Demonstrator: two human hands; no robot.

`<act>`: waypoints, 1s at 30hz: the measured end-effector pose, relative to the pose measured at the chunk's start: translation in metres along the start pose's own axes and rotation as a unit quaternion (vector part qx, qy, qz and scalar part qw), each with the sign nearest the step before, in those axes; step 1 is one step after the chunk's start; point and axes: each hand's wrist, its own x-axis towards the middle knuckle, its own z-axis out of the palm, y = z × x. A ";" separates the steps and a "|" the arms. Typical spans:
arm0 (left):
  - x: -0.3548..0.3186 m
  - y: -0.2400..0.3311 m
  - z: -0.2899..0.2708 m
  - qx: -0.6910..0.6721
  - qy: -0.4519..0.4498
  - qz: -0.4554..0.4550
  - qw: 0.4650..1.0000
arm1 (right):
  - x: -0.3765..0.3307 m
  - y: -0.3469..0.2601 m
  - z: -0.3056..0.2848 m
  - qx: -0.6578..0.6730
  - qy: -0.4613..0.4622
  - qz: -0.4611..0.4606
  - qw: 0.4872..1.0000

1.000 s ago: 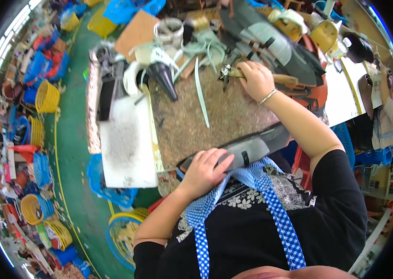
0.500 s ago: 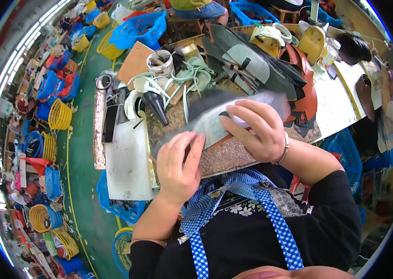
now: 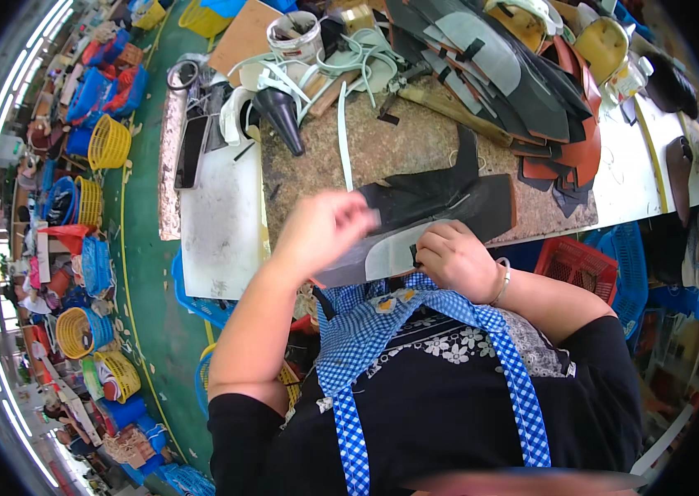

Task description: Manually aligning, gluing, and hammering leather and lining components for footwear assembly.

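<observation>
Dark piece [image 3: 424, 217]: lifted between both hands half a second ago, now set down along the near edge of the board [image 3: 304, 186]. Progress: laying-out done, pale patch [image 3: 391, 250] upward; right-hand work at the black tab [image 3: 414, 255] unfinished, by judgement. Left hand [image 3: 329, 231]: raised over the piece's left part, fingers drawn nearly together. Right hand [image 3: 454, 259]: low, fingers curled down beside the tab. Blur and angle hide whether either grip has hold of anything.

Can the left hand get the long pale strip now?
Probably yes: the left hand is by the near end of the long pale strip, nothing visibly lying across it. Blur hides whether the hand's grip is free.
</observation>
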 end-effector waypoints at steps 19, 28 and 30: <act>0.048 0.030 -0.024 -0.259 0.226 0.162 0.925 | 0.035 -0.003 -0.053 0.564 0.138 0.267 0.769; -0.075 -0.003 0.048 -0.228 -0.210 -0.003 0.951 | -0.016 -0.021 -0.048 0.450 -0.046 0.245 0.858; -0.078 -0.017 0.053 -0.405 -0.112 -0.073 0.905 | -0.014 -0.021 -0.051 0.479 -0.033 0.284 0.830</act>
